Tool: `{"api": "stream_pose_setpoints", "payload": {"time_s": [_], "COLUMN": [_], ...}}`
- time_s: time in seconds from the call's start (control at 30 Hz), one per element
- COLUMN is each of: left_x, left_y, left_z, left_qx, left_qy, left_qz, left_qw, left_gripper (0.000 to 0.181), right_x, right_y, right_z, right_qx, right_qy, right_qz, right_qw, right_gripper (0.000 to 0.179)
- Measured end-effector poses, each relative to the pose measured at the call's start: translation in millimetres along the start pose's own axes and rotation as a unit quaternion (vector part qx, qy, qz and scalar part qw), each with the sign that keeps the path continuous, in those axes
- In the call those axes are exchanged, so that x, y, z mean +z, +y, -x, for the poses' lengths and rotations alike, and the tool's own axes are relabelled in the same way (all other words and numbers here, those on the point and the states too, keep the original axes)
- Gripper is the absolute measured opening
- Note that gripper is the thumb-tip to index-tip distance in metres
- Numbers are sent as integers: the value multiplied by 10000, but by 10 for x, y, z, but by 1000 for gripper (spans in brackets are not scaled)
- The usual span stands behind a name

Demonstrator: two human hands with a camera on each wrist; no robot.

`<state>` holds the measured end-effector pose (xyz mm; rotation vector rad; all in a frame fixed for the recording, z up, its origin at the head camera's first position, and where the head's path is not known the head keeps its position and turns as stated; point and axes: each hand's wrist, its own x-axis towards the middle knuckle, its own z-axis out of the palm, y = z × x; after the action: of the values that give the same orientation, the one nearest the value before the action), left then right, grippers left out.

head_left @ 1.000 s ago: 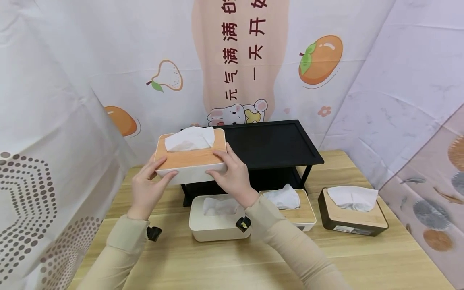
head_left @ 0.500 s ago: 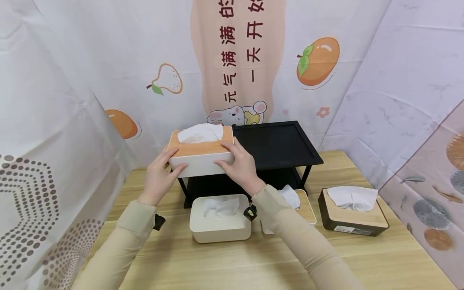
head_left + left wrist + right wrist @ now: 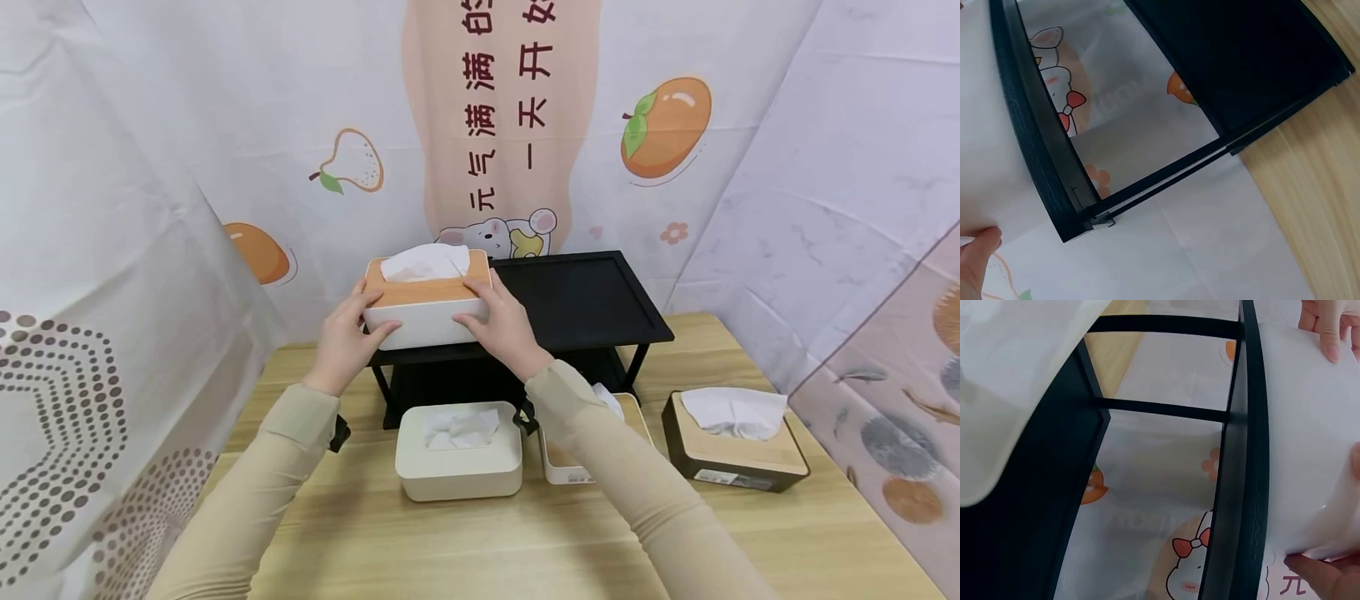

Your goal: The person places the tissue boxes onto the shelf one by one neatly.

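A white tissue box [image 3: 427,323] with an orange-brown wooden lid and a white tissue sticking out is held between both hands in the head view. My left hand [image 3: 347,337] grips its left end, thumb on the front wall and fingers on the lid. At the right end my right hand [image 3: 504,321] grips it the same way. The box overlaps the left part of the black two-tier rack's top [image 3: 577,300]. In the right wrist view the box's white side [image 3: 1310,437] lies close beside the rack's dark edge [image 3: 1254,462].
A cream tissue box [image 3: 459,475] stands on the wooden table [image 3: 450,550] before the rack. Right of it, a white box with a wooden lid [image 3: 562,457] is partly behind the right sleeve. A dark-sided tissue box [image 3: 738,454] stands farther right. Printed curtains [image 3: 360,67] enclose the table.
Both hands have carried the wooden-lidded tissue box to the right and away from me, over the left part of the rack's top. The other boxes stay put.
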<state>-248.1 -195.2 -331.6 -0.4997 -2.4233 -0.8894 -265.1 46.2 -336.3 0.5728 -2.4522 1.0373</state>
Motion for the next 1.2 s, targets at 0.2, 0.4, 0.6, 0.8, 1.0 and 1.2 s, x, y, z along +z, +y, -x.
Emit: {"api": "stream_pose_setpoints", "payload": {"time_s": [0.2,0.4,0.6,0.8,1.0,1.2], "left_x": [30,69,112,126,138,153], "left_y": [9,-25,-43,-43,-47,-61], "left_z": [-64,-119,-145,-159,-165,-156], "left_qx": [-239,-290,-275,-327,-363,-331], "left_qy": [-115,-124,-29,63,12,27], "left_qz": [-29,-24,-52,-63,-22,18], "left_qw": [9996,9995,9996,9994,9993,9994], "left_gripper": [54,53,53,52,51,50], "right_x": [-8,-15,-25,-14,-6,-12], "right_y": [23,50,80,127,149,135], "right_z": [-92,-174,-243,-287,-284,-280], "right_qx": [161,359,527,368,245,212], "right_qy": [-296,-513,-705,-755,-690,-691], "right_qz": [34,73,114,196,207,260], "right_qw": [9994,9980,9961,9963,9971,9970], "right_gripper": [60,63,63,63,63,63]}}
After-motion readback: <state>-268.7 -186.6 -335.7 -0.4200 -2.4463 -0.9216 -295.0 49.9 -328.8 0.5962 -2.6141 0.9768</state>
